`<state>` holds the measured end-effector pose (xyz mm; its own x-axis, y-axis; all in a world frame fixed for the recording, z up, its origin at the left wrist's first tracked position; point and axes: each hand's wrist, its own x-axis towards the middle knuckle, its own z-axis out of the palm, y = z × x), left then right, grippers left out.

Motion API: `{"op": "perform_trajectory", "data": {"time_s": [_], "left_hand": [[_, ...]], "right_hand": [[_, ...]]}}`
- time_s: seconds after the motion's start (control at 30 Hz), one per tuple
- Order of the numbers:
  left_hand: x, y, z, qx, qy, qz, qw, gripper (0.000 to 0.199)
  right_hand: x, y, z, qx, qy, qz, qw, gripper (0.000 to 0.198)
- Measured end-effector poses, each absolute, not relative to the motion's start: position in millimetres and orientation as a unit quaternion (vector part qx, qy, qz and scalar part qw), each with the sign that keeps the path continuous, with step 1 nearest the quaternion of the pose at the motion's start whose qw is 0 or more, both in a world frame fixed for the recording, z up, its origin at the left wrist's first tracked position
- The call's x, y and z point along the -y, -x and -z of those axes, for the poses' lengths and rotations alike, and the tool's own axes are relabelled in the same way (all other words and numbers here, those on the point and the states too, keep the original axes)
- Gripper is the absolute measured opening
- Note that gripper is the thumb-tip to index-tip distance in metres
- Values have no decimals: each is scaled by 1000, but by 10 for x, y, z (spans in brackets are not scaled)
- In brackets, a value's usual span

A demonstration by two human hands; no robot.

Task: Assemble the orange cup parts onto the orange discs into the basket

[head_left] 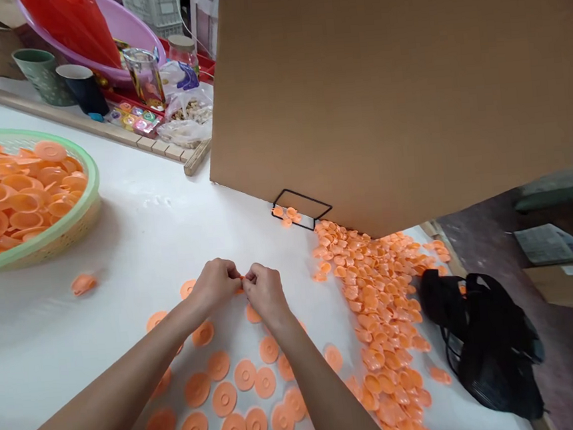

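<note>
Above the white table, my left hand (217,285) and my right hand (266,290) meet, both pinched closed. Between their fingertips shows a sliver of an orange plastic piece (242,278); its shape is mostly covered by the fingers. Round flat orange discs (225,398) with ring marks lie spread on the table below and around my forearms. To the right runs a long heap of small orange plastic cups (374,301). A green-rimmed basket (94,185) full of larger orange cup-like pieces stands at the left, with one crumpled orange piece (83,283) near it.
A large brown cardboard sheet or box side (385,86) rises behind the heap, with a black wire frame (304,192) at its foot. A black bag (488,344) lies at the table's right edge. Mugs (83,89), a glass and a purple basin (142,27) stand beyond a wooden strip (108,130).
</note>
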<state>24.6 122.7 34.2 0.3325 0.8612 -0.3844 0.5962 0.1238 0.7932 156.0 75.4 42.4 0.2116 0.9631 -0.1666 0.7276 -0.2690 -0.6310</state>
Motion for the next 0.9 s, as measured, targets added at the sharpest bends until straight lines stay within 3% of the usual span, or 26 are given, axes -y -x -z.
{"op": "perform_trajectory", "data": {"time_s": [0.1, 0.2, 0.33, 0.43, 0.53, 0.67, 0.77, 0.83, 0.9], "left_hand": [[-1204, -270, -257, -563, -640, -146, 502, 8], [-1198, -311, -243, -554, -638, -156, 512, 9], [-1200, -278, -435, -566, -649, -199, 467, 10], [-1438, 125, -700, -613, -634, -270, 387, 9], [-1811, 913, -1155, -681, -580, -360, 266, 20], [-2156, 1818, -1629, -773, -468, -411, 120, 34], [-2117, 1877, -1482, -745, -521, -415, 44, 44], [-1889, 1637, -1212, -659, -649, -370, 91, 40], [-1575, 1308, -893, -549, -763, -267, 213, 40]], "right_hand": [[-728, -1476, -388, 572, 759, -227, 212, 14], [-783, -1498, -351, 561, 761, -259, 197, 13], [-738, -1841, -586, 576, 753, -235, 212, 14], [-627, -2398, -693, 544, 773, -150, 288, 26], [-560, -2967, -514, 539, 795, -47, 274, 34], [-379, -3244, -307, 555, 789, -36, 263, 23], [-306, -3117, -300, 517, 803, -61, 290, 25], [-320, -2917, -341, 484, 807, -116, 317, 24], [-359, -2651, -409, 467, 791, -199, 342, 22]]}}
